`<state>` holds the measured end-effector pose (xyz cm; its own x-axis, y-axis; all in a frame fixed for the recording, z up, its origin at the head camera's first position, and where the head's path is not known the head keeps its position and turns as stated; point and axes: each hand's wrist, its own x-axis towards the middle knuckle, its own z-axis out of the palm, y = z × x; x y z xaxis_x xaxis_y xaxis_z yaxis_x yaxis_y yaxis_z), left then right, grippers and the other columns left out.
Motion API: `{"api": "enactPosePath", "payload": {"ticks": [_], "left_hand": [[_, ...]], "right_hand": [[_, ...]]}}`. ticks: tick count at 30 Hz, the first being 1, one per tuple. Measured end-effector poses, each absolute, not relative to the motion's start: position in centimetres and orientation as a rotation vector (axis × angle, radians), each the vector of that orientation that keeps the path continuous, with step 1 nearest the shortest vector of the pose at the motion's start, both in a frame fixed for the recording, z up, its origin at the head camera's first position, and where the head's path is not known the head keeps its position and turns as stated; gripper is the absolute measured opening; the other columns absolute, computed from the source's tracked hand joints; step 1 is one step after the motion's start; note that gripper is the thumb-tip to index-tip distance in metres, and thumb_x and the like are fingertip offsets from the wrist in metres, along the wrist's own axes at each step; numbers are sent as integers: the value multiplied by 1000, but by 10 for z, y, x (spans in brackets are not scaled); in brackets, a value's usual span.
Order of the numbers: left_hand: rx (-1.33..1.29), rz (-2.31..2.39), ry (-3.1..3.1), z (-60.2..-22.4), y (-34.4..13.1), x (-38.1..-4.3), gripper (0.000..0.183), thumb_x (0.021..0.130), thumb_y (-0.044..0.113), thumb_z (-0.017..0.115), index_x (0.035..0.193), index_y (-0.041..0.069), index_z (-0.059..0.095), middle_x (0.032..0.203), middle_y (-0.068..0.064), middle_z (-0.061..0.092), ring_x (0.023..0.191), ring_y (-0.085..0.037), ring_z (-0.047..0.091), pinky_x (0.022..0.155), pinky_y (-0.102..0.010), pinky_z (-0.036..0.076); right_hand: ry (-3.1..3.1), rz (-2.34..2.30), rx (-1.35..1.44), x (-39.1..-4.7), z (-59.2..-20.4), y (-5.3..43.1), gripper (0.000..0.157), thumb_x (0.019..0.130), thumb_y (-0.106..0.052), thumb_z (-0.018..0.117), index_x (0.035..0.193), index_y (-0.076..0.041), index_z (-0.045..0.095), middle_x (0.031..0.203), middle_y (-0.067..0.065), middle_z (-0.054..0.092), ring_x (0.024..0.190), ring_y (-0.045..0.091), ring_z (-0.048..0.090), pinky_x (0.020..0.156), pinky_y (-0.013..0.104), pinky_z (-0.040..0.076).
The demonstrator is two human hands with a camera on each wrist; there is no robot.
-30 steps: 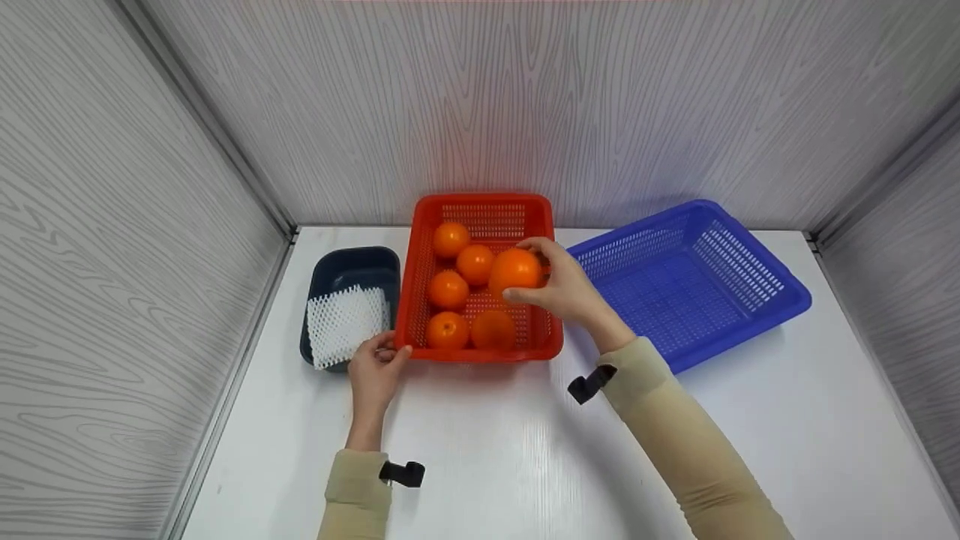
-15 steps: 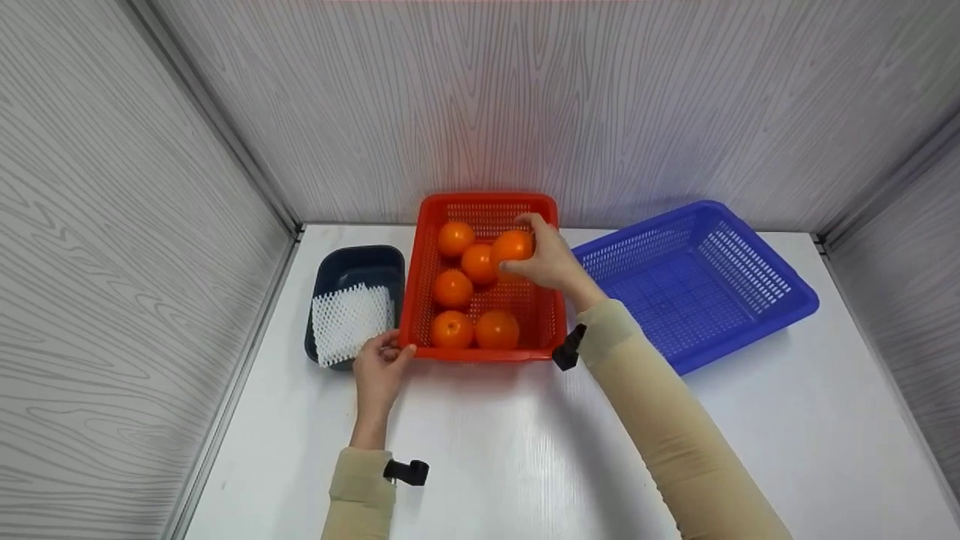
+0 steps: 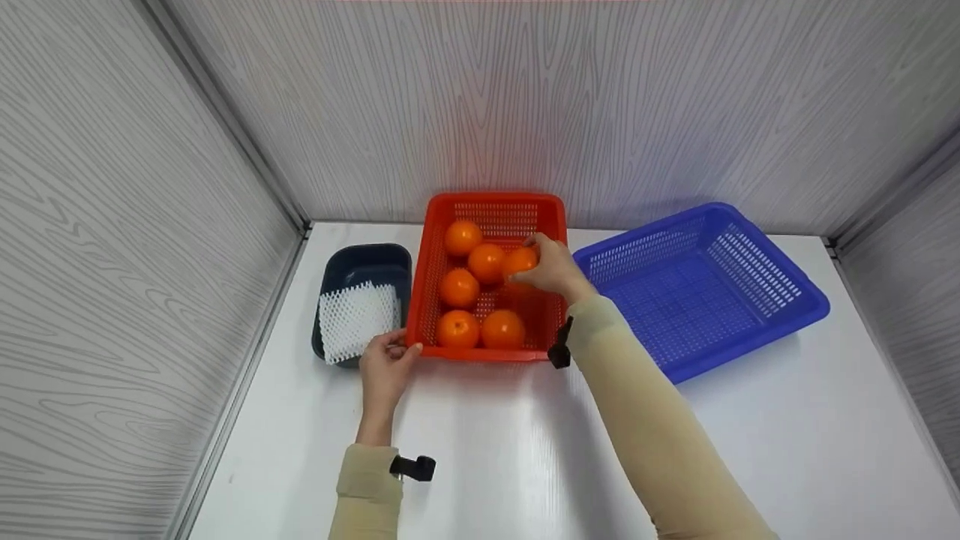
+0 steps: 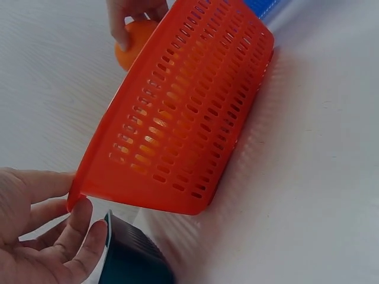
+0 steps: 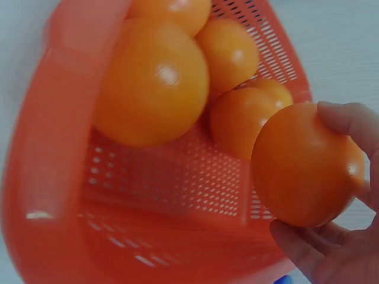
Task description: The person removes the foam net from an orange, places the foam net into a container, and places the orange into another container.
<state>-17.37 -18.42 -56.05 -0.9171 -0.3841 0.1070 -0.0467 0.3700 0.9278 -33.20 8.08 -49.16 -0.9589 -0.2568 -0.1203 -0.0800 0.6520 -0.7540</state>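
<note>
My right hand point(image 3: 556, 268) grips an orange point(image 3: 519, 262) over the right part of the red plastic basket point(image 3: 480, 353). In the right wrist view the thumb and fingers curve round this orange point(image 5: 305, 165); the left wrist view shows it point(image 4: 135, 44) just above the basket's rim. Several other oranges point(image 3: 458, 289) lie inside, mostly along the left side and the front. With thumb and fingers, my left hand point(image 3: 386, 367) pinches the basket's rim at its front left corner. Seen from the left wrist, the fingers point(image 4: 77, 228) bend under that rim.
Left of the red basket stands a dark blue-green tub point(image 3: 367, 259) with white foam netting point(image 3: 360, 319) in it. A blue plastic basket point(image 3: 690, 300) sits at an angle on the right. Wood-grain panels enclose the white table point(image 3: 487, 465) at the back and sides.
The orange in my right hand has come down closer to the other oranges and slightly farther back. My left hand keeps its hold on the rim. The head view has shifted slightly.
</note>
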Motion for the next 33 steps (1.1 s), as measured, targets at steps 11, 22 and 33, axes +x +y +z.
{"api": "enactPosePath", "payload": {"ticks": [11, 22, 33], "left_hand": [[386, -1577, -2313, -559, -183, -173, 34, 74, 6, 73, 106, -2, 63, 92, -11, 60, 76, -19, 59, 65, -26, 49], [362, -1567, -2300, -559, -183, -173, 34, 73, 5, 74, 105, -2, 64, 91, -12, 61, 75, -20, 60, 65, -26, 49], [354, -1559, -2315, -561, -185, -173, 35, 74, 5, 73, 107, -2, 64, 91, -12, 61, 75, -19, 60, 64, -24, 49]], "right_hand": [[2684, -897, -336, -327, -503, 77, 63, 71, -14, 78, 126, -12, 47, 116, 7, 52, 103, 22, 48, 92, 42, 40], [2672, -618, -398, -319, -512, 72, 64, 70, -1, 73, 128, -15, 51, 122, 7, 48, 108, 23, 45, 95, 46, 36], [2602, -605, -425, -321, -506, 74, 48, 78, -7, 64, 125, -14, 57, 111, 4, 59, 91, 21, 53, 86, 39, 45]]}}
